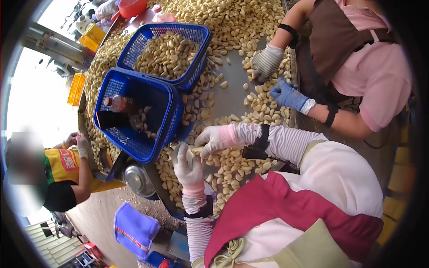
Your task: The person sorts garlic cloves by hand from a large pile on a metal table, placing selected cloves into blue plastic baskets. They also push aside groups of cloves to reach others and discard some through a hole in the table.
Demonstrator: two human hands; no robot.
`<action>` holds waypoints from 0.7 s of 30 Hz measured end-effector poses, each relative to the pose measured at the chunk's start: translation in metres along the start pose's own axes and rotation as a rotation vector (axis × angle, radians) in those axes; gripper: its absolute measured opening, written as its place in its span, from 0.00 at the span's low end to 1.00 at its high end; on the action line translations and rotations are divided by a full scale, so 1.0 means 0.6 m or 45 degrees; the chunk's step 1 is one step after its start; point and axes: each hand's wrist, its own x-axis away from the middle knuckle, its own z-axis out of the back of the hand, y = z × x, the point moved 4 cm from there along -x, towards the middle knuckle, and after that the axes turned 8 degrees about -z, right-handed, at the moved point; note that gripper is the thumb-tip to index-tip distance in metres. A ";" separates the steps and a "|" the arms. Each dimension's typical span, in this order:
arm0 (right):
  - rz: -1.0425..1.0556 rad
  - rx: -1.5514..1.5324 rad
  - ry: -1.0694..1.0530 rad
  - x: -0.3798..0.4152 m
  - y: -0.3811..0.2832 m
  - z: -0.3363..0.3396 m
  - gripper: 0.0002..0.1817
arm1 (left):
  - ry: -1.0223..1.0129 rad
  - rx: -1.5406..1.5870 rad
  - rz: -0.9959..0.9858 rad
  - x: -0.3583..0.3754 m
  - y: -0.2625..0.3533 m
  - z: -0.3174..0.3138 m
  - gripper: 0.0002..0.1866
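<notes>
My left hand (188, 170), in a white glove with a pink cuff, is at the edge of a metal table beside the blue baskets. Its fingers are curled, and what lies inside them is hidden. My right hand (216, 139), gloved the same way, almost meets it, with thumb and fingers pinched on a pale clove (195, 151). Loose garlic-like cloves (230, 166) lie under and around both hands. The nearer blue basket (166, 127) holds a bottle, a dark object and a few cloves. Behind it, another blue basket (203, 58) is heaped with cloves.
Across the table (230, 96), a co-worker's striped-gloved hand (268, 61) and blue-gloved hand (289, 94) are among cloves. Another person in a yellow apron (62, 166) works at the far left. A metal lidded pot (140, 181) and a purple cloth-covered item (134, 228) are beside the table.
</notes>
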 end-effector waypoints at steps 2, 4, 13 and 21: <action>-0.032 -0.101 -0.048 -0.005 0.018 -0.004 0.28 | -0.066 0.249 -0.107 -0.001 0.023 0.001 0.21; -0.100 -0.175 -0.048 -0.005 0.023 -0.008 0.26 | -0.095 0.238 0.020 0.015 0.021 0.006 0.19; 0.250 -0.749 0.281 -0.016 -0.119 0.069 0.30 | -0.006 0.182 0.514 0.079 -0.008 -0.004 0.15; -0.388 1.402 0.513 0.021 -0.068 0.073 0.39 | -1.377 0.609 0.270 0.190 0.031 -0.153 0.22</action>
